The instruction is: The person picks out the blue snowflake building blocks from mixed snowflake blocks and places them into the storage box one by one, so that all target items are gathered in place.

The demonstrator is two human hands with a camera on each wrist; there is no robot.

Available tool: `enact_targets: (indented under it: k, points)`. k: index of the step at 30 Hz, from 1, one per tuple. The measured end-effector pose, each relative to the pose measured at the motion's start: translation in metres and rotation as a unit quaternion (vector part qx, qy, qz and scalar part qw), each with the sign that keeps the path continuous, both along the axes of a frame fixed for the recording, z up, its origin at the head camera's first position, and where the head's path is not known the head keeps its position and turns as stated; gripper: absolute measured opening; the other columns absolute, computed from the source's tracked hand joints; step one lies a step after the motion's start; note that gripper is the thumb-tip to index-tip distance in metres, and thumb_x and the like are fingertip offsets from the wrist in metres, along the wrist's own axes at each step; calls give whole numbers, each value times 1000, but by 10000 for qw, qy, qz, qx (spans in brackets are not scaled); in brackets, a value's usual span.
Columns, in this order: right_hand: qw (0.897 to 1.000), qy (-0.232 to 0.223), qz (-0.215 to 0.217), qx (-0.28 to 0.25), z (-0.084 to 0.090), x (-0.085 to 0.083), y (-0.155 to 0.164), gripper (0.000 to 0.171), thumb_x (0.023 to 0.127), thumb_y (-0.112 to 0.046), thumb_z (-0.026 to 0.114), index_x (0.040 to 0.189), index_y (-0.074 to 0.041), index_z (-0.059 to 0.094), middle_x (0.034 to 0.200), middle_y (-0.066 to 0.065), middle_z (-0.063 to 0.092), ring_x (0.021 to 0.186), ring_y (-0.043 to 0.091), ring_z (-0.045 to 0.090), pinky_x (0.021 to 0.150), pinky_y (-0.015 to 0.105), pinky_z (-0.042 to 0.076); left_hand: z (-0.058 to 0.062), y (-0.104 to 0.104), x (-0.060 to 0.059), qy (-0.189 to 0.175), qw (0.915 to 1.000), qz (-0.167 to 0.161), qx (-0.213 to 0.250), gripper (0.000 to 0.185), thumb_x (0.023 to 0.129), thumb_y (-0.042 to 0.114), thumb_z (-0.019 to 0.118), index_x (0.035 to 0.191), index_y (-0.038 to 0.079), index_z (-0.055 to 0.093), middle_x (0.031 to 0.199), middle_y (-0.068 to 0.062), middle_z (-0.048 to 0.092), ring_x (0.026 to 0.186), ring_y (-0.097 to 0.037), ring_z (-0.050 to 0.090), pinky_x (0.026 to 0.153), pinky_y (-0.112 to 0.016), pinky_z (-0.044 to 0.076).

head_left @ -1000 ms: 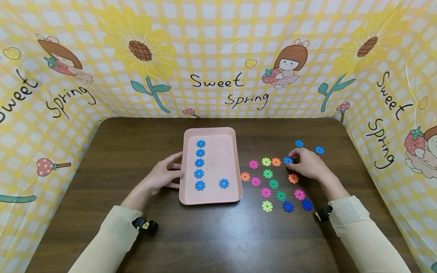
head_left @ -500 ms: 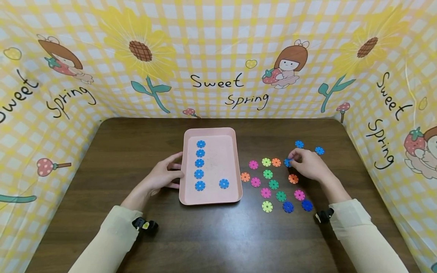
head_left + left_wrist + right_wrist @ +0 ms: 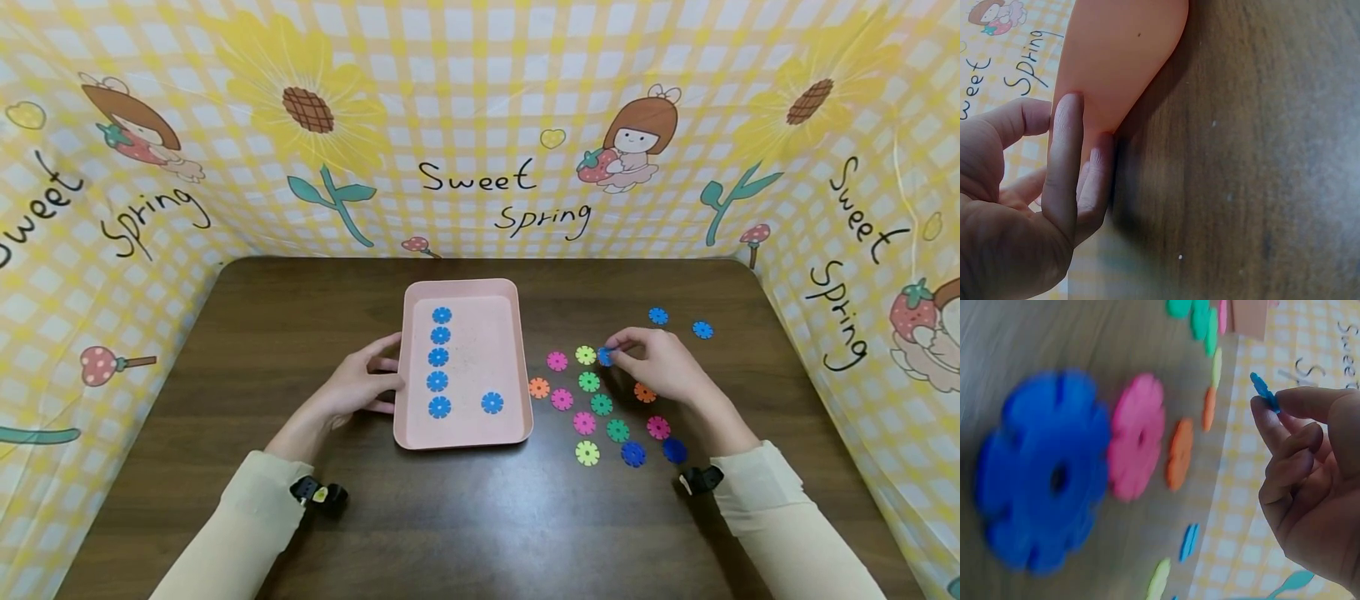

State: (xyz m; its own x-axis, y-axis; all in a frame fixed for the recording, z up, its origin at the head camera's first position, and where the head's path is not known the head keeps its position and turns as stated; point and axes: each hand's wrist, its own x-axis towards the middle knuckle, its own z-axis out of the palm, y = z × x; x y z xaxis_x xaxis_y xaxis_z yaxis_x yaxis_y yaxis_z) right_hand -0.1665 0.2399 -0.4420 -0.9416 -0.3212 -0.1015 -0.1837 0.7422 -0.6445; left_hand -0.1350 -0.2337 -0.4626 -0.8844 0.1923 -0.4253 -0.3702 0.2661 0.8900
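While the right hand [image 3: 660, 367] pinches a sky-blue notched disc [image 3: 604, 357] between thumb and forefinger, the pink tray [image 3: 480, 333] lies to the left of those fingers, well apart from them, its long axis running away from the person. Just left of the fingers comes a yellow-green disc [image 3: 585, 356], then a magenta disc [image 3: 557, 361] farther left; an orange disc [image 3: 538, 388] lies nearest the tray's right wall.

In the right wrist view the pinched piece shows nearly edge-on and appears raised off the surface [image 3: 480, 525] — thumb and forefinger close on one side of it, the other fingers curled toward the palm.

Nearer to the tray is the left hand [image 3: 367, 383], its fingers spread, straight or slightly bent, resting against the outer left wall rather than wrapped around it. Inside the tray, a column of five blue discs [image 3: 438, 357] lines the side away from the right fingers; a lone blue disc [image 3: 492, 403] lies by the right wall, the closest of the six to them.

Beyond the right fingers and to their right lie two loose blue discs [image 3: 657, 316]; on the person's side of them, two dark-blue discs [image 3: 633, 454].
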Motion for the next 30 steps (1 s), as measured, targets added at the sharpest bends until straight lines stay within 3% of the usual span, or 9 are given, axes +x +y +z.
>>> enact_targets:
  k: [8, 16, 23, 30]
  points:
    - [9990, -25, 235, -391, 6, 9, -34, 17, 100, -22, 70, 115, -17, 75, 103, 5, 72, 49, 20, 45, 47, 33, 42, 1, 0, 0, -27, 10000, -6, 48, 85, 95, 3, 68, 166, 23, 27, 138, -28, 45, 99, -31, 69, 77, -47, 64]
    - [9950, 177, 560, -813, 5, 12, -66, 13, 99, -21, 72, 110, -19, 77, 100, -3, 71, 49, 17, 42, 45, 30, 38, 1, 0, 0, -41, 10000, 18, 14, 84, 95, 3, 68, 166, 23, 27, 138, -28, 45, 99, -31, 69, 77, -47, 64]
    - [9903, 140, 740, -1169, 2, 13, -95, 9, 99, -23, 73, 107, -22, 77, 83, -1, 69, 51, 14, 47, 47, 28, 40, 1, 0, 0, -35, 10000, 15, 0, 85, 95, 4, 69, 166, 23, 27, 138, -28, 45, 98, -31, 70, 77, -46, 64]
    - [9884, 20, 920, -1212, -4, 13, -121, 9, 99, -22, 73, 106, -21, 77, 95, -5, 71, 46, 13, 45, 43, 28, 40, 1, 0, 1, -49, 10000, 11, -1, 84, 95, 3, 68, 166, 23, 27, 139, -28, 45, 99, -32, 69, 76, -47, 64]
